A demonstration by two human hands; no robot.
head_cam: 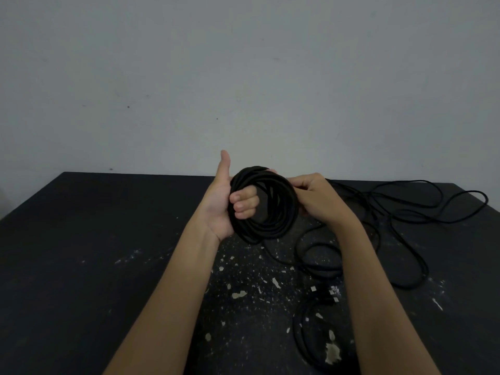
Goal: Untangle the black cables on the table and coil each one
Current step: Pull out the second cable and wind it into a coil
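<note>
head view: a person's 2 bare forearms reach forward over a dark table (94, 239) that stands against a plain grey wall (243, 63). the left hand (224, 201) grasps a coil (259, 231) of black cable, held up above the middle of the table: its fingers (244, 204) are curled through the coil's open centre from behind and close over the left side of the ring, while the thumb sticks straight up and touches nothing. the right hand (316, 198) grasps the coil's right side, its fingers wrapped round the strands there; the fingertips are hidden behind the ring. the coil has many turns and stands roughly upright, facing the camera. from under the right hand, loose cable (414, 286) spreads over the right part of the table in wide, overlapping loops that reach toward the far right edge. nearer the camera, beside the right forearm, lie a few connectors (331, 295) with pale tips, and below them a dim second ring of cable (301, 328) rests flat on the table, partly covered by the forearm. pale flecks (239, 295) dot the table between the forearms.
</note>
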